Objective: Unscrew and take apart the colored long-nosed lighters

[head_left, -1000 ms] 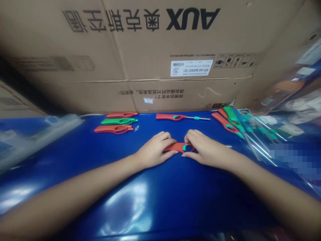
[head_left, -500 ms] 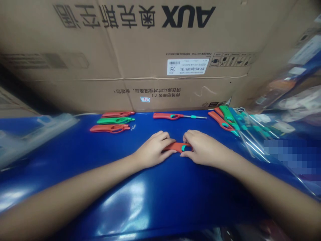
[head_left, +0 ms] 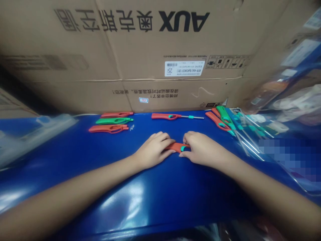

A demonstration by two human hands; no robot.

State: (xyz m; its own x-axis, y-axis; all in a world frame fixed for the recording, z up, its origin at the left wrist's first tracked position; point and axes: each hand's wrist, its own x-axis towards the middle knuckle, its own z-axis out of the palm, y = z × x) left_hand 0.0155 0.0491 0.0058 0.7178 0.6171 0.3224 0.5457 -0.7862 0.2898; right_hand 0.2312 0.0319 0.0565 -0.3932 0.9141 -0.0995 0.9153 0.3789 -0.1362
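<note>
Between my hands, a little above the middle of the blue table, lies an orange lighter handle (head_left: 176, 147) with a teal trigger. My left hand (head_left: 155, 149) is closed on its left end, thumb and fingers gripping it. Wrapped round its right end, by the trigger, is my right hand (head_left: 199, 147); its fingers hide that end. Behind them lies a red long-nosed lighter (head_left: 163, 116) with a metal tube and a teal piece on it. To the left, red and green lighter shells (head_left: 114, 121) lie in a row, with tiny springs (head_left: 132, 127) beside them.
A large cardboard box (head_left: 140, 50) stands along the table's back edge. At right, more orange and green lighters (head_left: 217, 119) lie next to clear plastic packaging (head_left: 253, 144) and metal tubes. A translucent plastic container (head_left: 47, 134) sits at left on the blue table (head_left: 160, 201).
The view has shifted slightly, so the box and lighters appear a little farther left. Both hands keep their hold on the orange lighter handle; the right fingers cover slightly more of its trigger end.
</note>
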